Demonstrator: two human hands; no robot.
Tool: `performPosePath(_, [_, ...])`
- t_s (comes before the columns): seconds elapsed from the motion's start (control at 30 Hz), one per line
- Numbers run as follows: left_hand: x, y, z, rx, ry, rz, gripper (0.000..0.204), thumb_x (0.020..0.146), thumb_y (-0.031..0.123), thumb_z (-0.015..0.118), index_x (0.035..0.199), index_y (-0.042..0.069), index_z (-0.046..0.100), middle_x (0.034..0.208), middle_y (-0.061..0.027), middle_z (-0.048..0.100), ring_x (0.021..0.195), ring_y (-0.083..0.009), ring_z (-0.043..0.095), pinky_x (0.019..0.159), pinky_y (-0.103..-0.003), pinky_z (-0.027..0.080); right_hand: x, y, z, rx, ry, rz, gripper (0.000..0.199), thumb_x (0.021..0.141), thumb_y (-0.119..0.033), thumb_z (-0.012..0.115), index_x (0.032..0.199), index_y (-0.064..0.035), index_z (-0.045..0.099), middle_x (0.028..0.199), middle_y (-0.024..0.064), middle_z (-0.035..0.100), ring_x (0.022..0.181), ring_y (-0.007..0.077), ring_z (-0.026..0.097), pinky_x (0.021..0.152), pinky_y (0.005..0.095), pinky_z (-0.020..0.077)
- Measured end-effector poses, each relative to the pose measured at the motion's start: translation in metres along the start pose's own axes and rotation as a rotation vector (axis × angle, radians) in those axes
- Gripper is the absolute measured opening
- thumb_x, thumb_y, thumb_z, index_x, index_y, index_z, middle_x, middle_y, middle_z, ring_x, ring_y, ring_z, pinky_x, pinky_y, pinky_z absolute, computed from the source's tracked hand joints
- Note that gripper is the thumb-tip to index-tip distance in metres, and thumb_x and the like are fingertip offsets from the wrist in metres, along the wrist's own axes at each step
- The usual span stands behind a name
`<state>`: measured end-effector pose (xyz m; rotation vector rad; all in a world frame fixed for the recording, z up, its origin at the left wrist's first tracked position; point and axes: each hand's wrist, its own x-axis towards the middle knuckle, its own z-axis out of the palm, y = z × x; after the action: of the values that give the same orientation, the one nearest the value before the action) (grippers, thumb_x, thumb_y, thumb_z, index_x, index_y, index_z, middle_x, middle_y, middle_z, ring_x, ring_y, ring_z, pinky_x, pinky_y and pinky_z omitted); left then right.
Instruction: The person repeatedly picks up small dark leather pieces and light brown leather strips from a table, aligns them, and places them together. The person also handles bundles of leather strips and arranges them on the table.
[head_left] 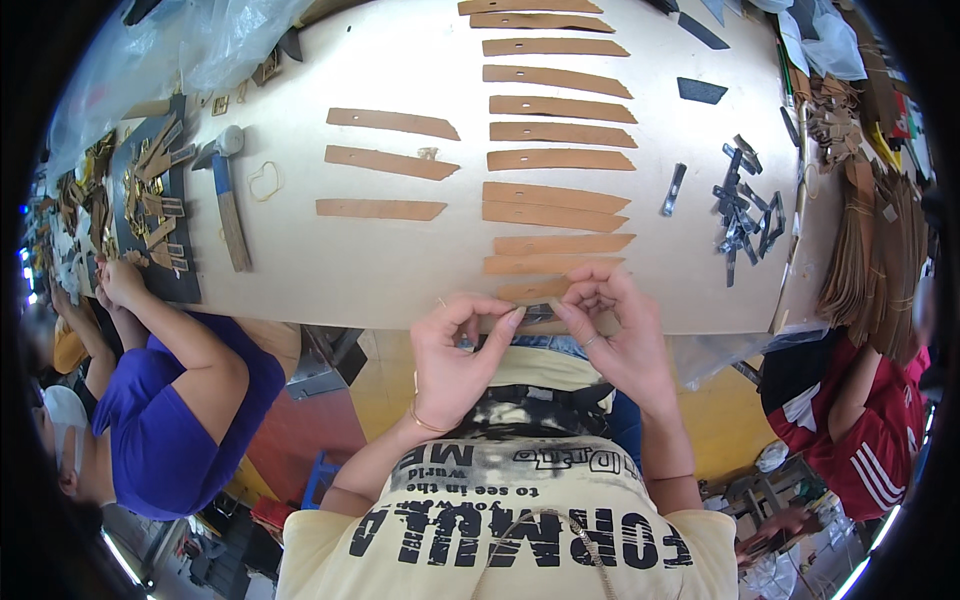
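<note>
At the table's near edge, my left hand (pixel 462 345) and my right hand (pixel 618 335) face each other with thumbs and forefingers pinched. Between them they hold a small dark shiny strip (pixel 538 312), one end in each hand; its exact shape is partly hidden by my fingers. Just beyond my fingertips lies a tan leather strap piece (pixel 532 289), partly covered by my right hand. A column of similar slotted leather straps (pixel 560 160) with slanted ends runs away from me up the table.
Three more straps (pixel 385 209) lie left of the column. A blue-handled hammer (pixel 230 205) rests near a dark board (pixel 180 270) with buckles. Shiny dark strips (pixel 740 215) are heaped at right, near hanging leather straps (pixel 870 250). Co-workers sit on both sides, in purple (pixel 190 430) and red (pixel 860 440).
</note>
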<state>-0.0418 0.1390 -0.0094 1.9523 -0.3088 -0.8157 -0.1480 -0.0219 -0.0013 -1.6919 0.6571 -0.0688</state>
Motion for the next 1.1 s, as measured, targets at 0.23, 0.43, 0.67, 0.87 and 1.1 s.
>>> performPosePath(0.23, [0.011, 0.002, 0.006, 0.328, 0.137, 0.234, 0.008, 0.08, 0.013, 0.076, 0.081, 0.01, 0.069, 0.08, -0.0045, 0.062, 0.07, -0.0251, 0.061, 0.061, -0.035, 0.045, 0.007, -0.004, 0.011, -0.248, 0.048, -0.003, 0.022, 0.092, 0.0, 0.066, 0.105, -0.0016, 0.048, 0.078, 0.0072, 0.061, 0.07, 0.013, 0.06, 0.066, 0.0278, 0.0512])
performPosePath(0.43, [0.013, 0.003, 0.006, 0.385, 0.119, 0.219, 0.011, 0.078, 0.014, 0.076, 0.077, 0.011, 0.066, 0.077, -0.004, 0.059, 0.068, -0.0253, 0.059, 0.061, -0.037, 0.044, 0.012, -0.001, 0.013, -0.324, 0.051, -0.038, 0.021, 0.093, 0.0, 0.065, 0.102, -0.0008, 0.046, 0.073, 0.0085, 0.059, 0.062, 0.0138, 0.059, 0.059, 0.0285, 0.0492])
performPosePath(0.67, [0.013, 0.002, 0.006, 0.383, 0.106, 0.202, 0.01, 0.077, 0.013, 0.076, 0.076, 0.011, 0.066, 0.078, -0.0044, 0.059, 0.069, -0.026, 0.059, 0.061, -0.038, 0.044, 0.013, 0.002, 0.014, -0.348, 0.054, -0.089, 0.023, 0.092, 0.001, 0.066, 0.102, -0.0006, 0.045, 0.07, 0.0086, 0.059, 0.059, 0.0142, 0.058, 0.055, 0.0285, 0.0478])
performPosePath(0.87, [0.014, 0.002, 0.005, 0.413, 0.101, 0.224, 0.011, 0.077, 0.013, 0.076, 0.076, 0.01, 0.066, 0.078, -0.0049, 0.059, 0.07, -0.0268, 0.06, 0.061, -0.038, 0.045, 0.013, 0.004, 0.014, -0.337, 0.06, -0.114, 0.023, 0.091, 0.002, 0.066, 0.101, -0.0009, 0.045, 0.068, 0.0084, 0.058, 0.056, 0.0133, 0.056, 0.053, 0.028, 0.0462])
performPosePath(1.1, [0.014, 0.004, 0.003, 0.401, 0.074, 0.192, 0.011, 0.077, 0.012, 0.076, 0.076, 0.01, 0.065, 0.079, -0.0052, 0.059, 0.07, -0.0274, 0.06, 0.063, -0.039, 0.045, 0.014, 0.005, 0.013, -0.346, 0.06, -0.135, 0.023, 0.091, 0.001, 0.067, 0.1, -0.0013, 0.046, 0.065, 0.0071, 0.056, 0.054, 0.0129, 0.054, 0.052, 0.0277, 0.0443])
